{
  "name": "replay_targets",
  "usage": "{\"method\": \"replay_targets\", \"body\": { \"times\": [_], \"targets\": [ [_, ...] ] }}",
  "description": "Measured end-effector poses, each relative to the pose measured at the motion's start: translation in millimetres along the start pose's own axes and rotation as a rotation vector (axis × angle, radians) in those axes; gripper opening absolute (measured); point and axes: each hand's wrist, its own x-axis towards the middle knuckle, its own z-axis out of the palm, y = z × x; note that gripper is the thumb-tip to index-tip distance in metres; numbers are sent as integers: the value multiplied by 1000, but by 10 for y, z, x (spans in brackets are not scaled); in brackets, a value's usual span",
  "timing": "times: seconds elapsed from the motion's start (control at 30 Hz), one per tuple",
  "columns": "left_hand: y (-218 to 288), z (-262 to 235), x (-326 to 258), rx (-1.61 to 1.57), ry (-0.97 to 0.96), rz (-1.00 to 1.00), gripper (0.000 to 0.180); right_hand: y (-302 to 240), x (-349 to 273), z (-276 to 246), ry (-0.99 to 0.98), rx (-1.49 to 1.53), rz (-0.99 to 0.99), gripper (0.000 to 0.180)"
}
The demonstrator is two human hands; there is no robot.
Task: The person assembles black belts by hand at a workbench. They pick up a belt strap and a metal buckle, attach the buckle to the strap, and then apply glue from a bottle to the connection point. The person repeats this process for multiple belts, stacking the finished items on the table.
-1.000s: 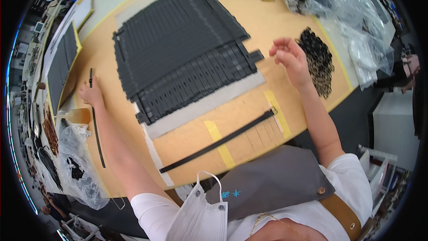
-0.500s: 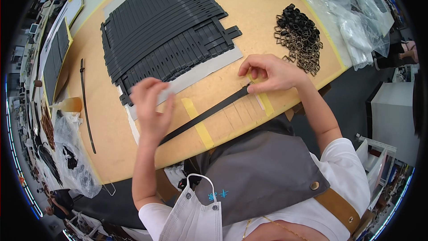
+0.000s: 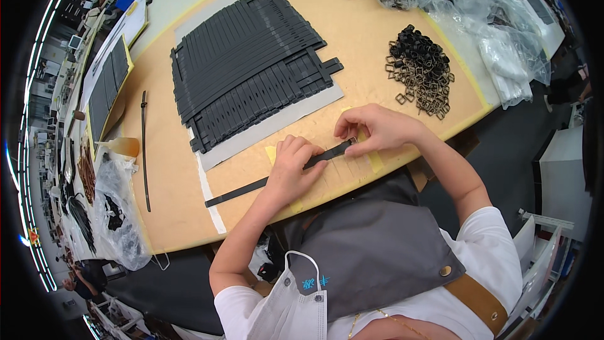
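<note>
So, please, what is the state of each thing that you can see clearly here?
Black strap: laid out nearly straight
Left hand: curled over this strap
Right hand: at this strap's right end
Second strap: lying apart, untouched
Strap stack: layered, partly crosswise
Square loops: heaped loose
Left clear bag: crumpled, dark pieces inside
Right clear bag: crumpled
Amber bottle: upright or lying, unclear

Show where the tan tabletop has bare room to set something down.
Bare: between the black strap stack and the buckle pile, and between that stack and the lone thin strap at left. Crowded: front, where left hand and right hand hold a flat strap.
</note>
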Motion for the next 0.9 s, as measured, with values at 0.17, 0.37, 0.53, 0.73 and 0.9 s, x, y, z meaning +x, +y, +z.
{"method": "replay_targets", "body": {
  "times": [0.17,0.37,0.53,0.73,0.9],
  "targets": [
    [-35,-129,67,78,15,7,31,346,355,-378,240,226,49,30],
    [-868,-827,630,346,159,-150,56,448,1153,-875,497,174,216,38],
    [-1821,-1057,1146,618,134,-410,83,698,1833,-1114,647,-147,294,46],
    [-1954,-899,1224,678,98,-551,90,623,2179,-1051,684,-378,375,47],
    [-1954,-869,1232,678,101,-564,90,500,2186,-930,683,-464,417,47]
  ]
}}
